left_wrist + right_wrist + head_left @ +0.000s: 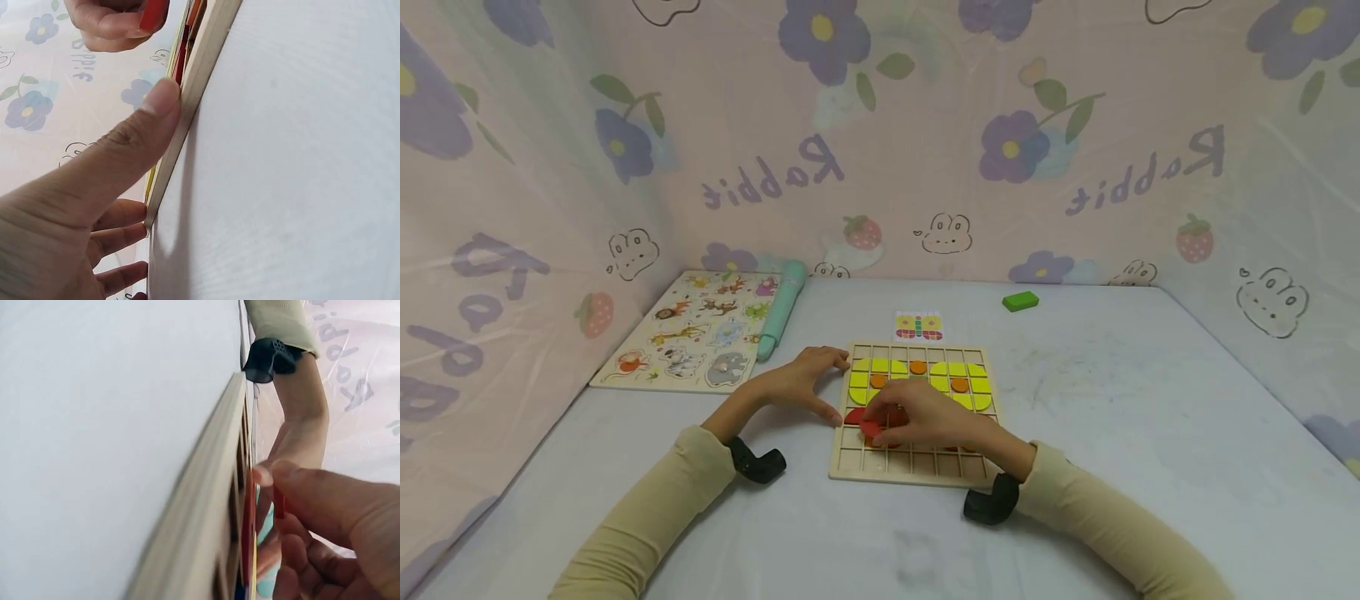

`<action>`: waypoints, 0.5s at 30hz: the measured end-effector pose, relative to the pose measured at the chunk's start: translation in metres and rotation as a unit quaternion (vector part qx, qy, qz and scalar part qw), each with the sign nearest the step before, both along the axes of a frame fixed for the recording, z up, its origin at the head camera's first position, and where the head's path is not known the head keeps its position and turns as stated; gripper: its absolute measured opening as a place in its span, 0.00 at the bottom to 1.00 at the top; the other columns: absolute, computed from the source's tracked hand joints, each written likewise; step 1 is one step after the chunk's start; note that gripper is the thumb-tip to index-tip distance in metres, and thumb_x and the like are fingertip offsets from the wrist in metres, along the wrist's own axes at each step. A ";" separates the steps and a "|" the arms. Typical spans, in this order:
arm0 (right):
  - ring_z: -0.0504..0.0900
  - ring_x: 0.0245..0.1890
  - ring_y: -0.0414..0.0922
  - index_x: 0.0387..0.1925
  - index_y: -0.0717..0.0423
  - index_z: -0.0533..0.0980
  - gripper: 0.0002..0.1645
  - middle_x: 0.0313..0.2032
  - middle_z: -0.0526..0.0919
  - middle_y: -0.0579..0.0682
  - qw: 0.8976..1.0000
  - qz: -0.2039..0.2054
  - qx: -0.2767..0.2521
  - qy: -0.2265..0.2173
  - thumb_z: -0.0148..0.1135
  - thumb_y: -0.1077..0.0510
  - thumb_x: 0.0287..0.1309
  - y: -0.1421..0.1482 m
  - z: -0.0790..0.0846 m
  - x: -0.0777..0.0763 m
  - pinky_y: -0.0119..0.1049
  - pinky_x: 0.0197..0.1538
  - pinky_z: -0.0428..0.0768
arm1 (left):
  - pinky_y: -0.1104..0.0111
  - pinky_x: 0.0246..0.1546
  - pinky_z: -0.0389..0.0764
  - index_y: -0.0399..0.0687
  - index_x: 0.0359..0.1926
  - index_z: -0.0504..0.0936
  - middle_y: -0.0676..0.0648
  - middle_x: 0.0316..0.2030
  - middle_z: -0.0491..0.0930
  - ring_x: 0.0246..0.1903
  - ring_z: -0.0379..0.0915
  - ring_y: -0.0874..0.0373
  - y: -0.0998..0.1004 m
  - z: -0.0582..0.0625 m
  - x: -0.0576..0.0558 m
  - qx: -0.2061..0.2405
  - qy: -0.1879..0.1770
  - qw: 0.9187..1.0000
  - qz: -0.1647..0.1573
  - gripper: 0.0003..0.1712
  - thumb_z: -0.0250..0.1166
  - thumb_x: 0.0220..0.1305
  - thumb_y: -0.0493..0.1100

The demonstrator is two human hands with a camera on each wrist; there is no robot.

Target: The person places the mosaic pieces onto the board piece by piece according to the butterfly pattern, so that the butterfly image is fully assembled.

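A square wooden grid board (895, 479) lies on the table, holding yellow, orange and red pieces. My right hand (925, 412) pinches a flat red piece (869, 427) between thumb and fingers, over the lower left part of the grid. That red piece (152, 15) appears edge-on above the board in the left wrist view. At the board's left edge, my left hand (797, 383) rests with thumb and fingers spread, the thumb (161, 100) pressing the rim. A red piece (854, 416) sits in the grid beside the held one. My right hand hides part of the middle cells.
Just behind the board lies a small card (917, 326) with a coloured butterfly pattern. An animal puzzle board (658, 362) and a mint-green microphone-shaped object (782, 308) are at the back left. A green block (1020, 301) stands at the back right. Printed curtains surround the table.
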State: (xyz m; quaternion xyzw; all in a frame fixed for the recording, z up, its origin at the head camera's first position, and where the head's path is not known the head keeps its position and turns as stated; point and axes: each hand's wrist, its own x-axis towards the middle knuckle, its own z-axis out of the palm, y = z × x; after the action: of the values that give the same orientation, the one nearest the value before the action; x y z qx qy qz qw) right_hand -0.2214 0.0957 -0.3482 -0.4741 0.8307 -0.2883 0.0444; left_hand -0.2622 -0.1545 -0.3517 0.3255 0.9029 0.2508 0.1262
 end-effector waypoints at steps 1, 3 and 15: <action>0.73 0.34 0.36 0.42 0.50 0.80 0.17 0.34 0.80 0.38 1.000 0.001 0.003 -0.002 0.70 0.51 0.49 -0.003 -0.001 0.000 0.27 0.37 0.74 | 0.46 0.65 0.48 0.43 0.59 0.66 0.40 0.67 0.57 0.67 0.44 0.41 0.000 0.000 0.000 0.001 0.000 1.000 -0.001 0.45 0.75 0.43 0.57; 0.73 0.32 0.36 0.43 0.49 0.80 0.18 0.33 0.79 0.37 1.000 0.002 0.004 -0.008 0.70 0.51 0.49 -0.008 -0.003 0.000 0.27 0.35 0.74 | 0.46 0.65 0.48 0.42 0.59 0.67 0.39 0.67 0.57 0.67 0.44 0.41 -0.001 0.000 0.001 0.004 0.001 1.000 -0.003 0.45 0.75 0.43 0.57; 0.73 0.30 0.36 0.43 0.52 0.80 0.17 0.31 0.78 0.40 1.000 0.005 0.011 -0.018 0.68 0.51 0.51 -0.018 -0.008 -0.002 0.25 0.33 0.74 | 0.46 0.65 0.48 0.42 0.59 0.67 0.39 0.67 0.57 0.67 0.44 0.41 -0.001 0.000 0.000 0.009 0.005 1.000 -0.008 0.45 0.75 0.43 0.56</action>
State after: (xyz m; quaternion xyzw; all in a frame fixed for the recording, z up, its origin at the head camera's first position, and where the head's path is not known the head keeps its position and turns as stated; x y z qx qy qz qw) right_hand -0.2230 0.0777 -0.3565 -0.4725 0.8305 -0.2878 0.0656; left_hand -0.2620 -0.1557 -0.3519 0.3351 0.8987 0.2558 0.1207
